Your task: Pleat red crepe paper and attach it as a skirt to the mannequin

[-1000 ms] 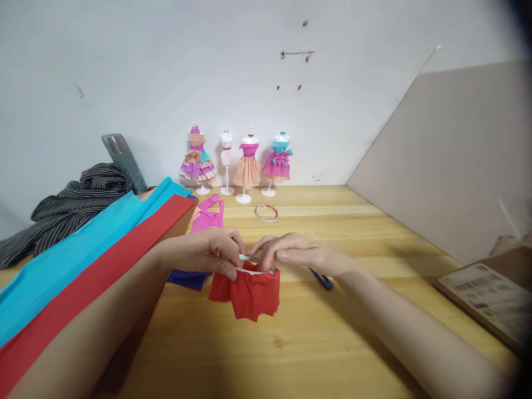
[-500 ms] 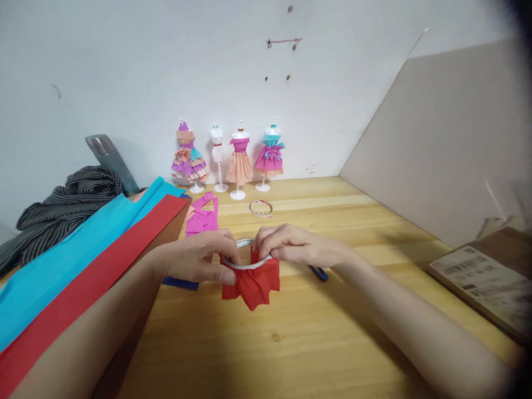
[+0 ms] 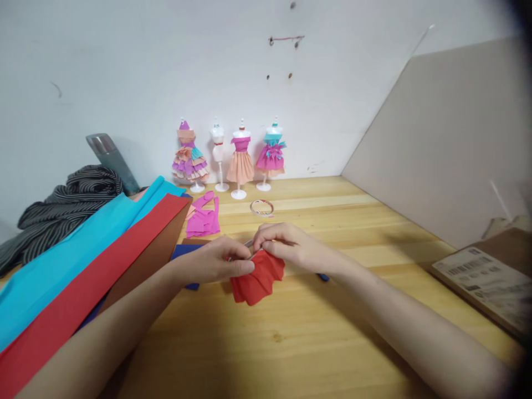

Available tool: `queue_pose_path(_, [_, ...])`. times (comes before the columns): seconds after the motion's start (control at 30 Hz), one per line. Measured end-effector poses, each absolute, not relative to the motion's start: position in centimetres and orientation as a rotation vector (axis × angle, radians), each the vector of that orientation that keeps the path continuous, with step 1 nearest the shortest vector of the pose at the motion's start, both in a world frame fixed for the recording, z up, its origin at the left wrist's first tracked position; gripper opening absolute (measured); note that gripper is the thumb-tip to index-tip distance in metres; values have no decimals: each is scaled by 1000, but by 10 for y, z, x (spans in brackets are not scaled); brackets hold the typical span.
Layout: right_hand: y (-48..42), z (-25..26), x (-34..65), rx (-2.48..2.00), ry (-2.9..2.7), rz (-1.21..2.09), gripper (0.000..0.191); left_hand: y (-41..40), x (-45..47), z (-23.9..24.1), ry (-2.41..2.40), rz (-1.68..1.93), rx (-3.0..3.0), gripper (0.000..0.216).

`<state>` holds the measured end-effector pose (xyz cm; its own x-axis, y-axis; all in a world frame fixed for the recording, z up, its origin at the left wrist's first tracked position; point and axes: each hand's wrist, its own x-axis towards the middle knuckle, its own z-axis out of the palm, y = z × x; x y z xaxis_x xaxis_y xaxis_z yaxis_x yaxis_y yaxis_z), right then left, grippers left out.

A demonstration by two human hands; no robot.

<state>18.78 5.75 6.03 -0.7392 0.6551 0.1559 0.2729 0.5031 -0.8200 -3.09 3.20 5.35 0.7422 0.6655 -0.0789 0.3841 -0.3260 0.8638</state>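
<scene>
A pleated piece of red crepe paper (image 3: 258, 281) hangs between my two hands above the wooden table, its lower edge jagged. My left hand (image 3: 222, 257) pinches its upper left edge between thumb and fingers. At the upper right edge, my right hand (image 3: 277, 244) has its thumb and fingertips closed on the same paper. A thin slice of a pale ring (image 3: 248, 243) shows between the hands at the top of the red paper; most of it is hidden by fingers and paper.
Small mannequins, one in a peach skirt (image 3: 240, 167), stand along the wall. Magenta paper pieces (image 3: 203, 221), a thin tape ring (image 3: 261, 208) and blue paper (image 3: 185, 252) lie on the table. Long red paper (image 3: 124, 260) and a bottle (image 3: 112, 160) are left; a cardboard box (image 3: 477, 277) is right.
The red paper has turned and tilted, so the pale ring, plainly visible before, is now mostly covered. Both hands have shifted, the left one moving right, closer to the right hand.
</scene>
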Motion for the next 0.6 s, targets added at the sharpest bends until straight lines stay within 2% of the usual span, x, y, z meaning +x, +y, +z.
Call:
queue_pose_path(0.13, [60, 63, 193, -706, -2256, 1243, 21, 37, -38, 55, 726, 329, 2134, 39])
queue_pose_path(0.2, [66, 59, 196, -685, -2063, 1298, 25, 38, -40, 56, 686, 358, 2240, 38])
queue_pose_path(0.3, [80, 45, 194, -698, -1626, 1442, 40, 36, -40, 62, 646, 459, 2399, 43])
queue_pose_path(0.43, [91, 30, 188, -652, -1373, 1770, 67, 28, -41, 79, 597, 564, 2613, 41])
queue_pose_path(0.5, [89, 31, 187, -633, -1361, 1873, 65, 24, -45, 86, 617, 578, 2691, 34])
queue_pose_path(0.6, [82, 40, 190, -652, -1474, 1804, 50, 24, -51, 90, 736, 584, 2810, 28])
